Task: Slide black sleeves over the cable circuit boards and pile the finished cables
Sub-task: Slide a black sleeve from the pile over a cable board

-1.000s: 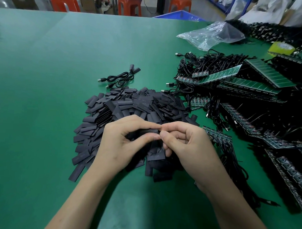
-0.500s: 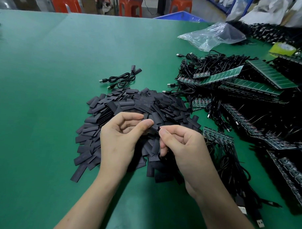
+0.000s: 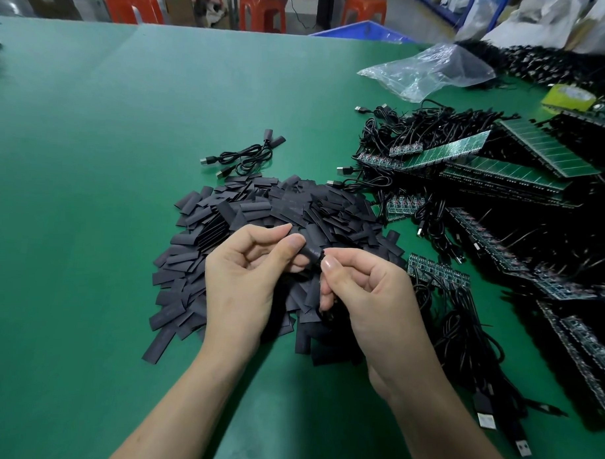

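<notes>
Hands meet just above the near side of a heap of loose sleeves (image 3: 295,208) on the green table (image 3: 125,154). The left hand (image 3: 244,278) pinches a black sleeve (image 3: 310,255) between thumb and forefinger, with its other fingers curled. The right hand (image 3: 367,293) grips the same sleeve's right end between thumb and fingertips, the remaining fingers folded toward the palm. The sleeve is held off the table between the two hands (whether a circuit board already sits inside it cannot be made out).

Beyond the heap, on its far side, lie two coiled finished cables (image 3: 243,157), their ends already sleeved in black. Just to the right of the hands a strip of small circuit boards (image 3: 436,271) lies with its black cables trailing toward the near edge. Farther right, long green board panels (image 3: 544,148) are stacked among tangled black cables. A crumpled clear plastic bag (image 3: 433,69) rests near the table's far right side, with a yellow object (image 3: 570,96) beside it. Orange stools (image 3: 134,3) and a blue bin (image 3: 359,30) stand past the far edge.
</notes>
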The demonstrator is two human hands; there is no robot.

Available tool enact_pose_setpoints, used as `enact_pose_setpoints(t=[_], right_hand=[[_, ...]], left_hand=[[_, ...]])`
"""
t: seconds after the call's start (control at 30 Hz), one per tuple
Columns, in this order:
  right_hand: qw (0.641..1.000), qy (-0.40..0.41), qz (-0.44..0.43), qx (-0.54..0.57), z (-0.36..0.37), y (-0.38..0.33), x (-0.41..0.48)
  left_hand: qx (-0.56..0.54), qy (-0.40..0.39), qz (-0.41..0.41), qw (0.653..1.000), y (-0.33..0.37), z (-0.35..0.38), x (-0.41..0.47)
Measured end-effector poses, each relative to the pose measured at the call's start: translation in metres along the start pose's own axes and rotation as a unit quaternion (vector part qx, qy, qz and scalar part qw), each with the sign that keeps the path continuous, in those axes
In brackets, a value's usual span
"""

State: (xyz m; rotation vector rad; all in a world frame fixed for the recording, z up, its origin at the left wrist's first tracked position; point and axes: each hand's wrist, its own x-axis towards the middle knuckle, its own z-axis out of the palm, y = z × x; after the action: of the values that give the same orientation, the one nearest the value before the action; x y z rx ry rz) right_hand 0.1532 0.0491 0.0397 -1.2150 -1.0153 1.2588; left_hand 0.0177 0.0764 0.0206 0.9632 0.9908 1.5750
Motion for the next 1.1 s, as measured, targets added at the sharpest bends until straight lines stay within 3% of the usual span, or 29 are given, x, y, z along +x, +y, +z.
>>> enact_pose_setpoints(t=[0.43,0.57,0.63,0.77,1.1], right_hand=[[1.000,-0.008,-0.009,-0.001,-0.004,0.001,0.000],[1.000,-0.015,-0.011,-0.020,-0.008,-0.005,0.000],[0.999,-0.016,-0.021,-0.040,-0.009,-0.010,-0.001],[0.995,-0.041,-0.027,-0.089,-0.012,-0.017,-0.004],[0.984,-0.066,-0.044,-0.159,-0.023,-0.028,-0.007]], left_hand=[[-0.014,-0.012,0.013,1.000,0.002,0.002,-0.002],[0.079,-0.036,0.075,0.993,0.006,-0.006,0.006],[0.189,-0.096,0.150,0.966,0.011,-0.016,0.012],[0.377,-0.185,0.308,0.854,0.015,-0.024,0.015],[0.374,-0.190,0.333,0.844,0.017,-0.023,0.011]])
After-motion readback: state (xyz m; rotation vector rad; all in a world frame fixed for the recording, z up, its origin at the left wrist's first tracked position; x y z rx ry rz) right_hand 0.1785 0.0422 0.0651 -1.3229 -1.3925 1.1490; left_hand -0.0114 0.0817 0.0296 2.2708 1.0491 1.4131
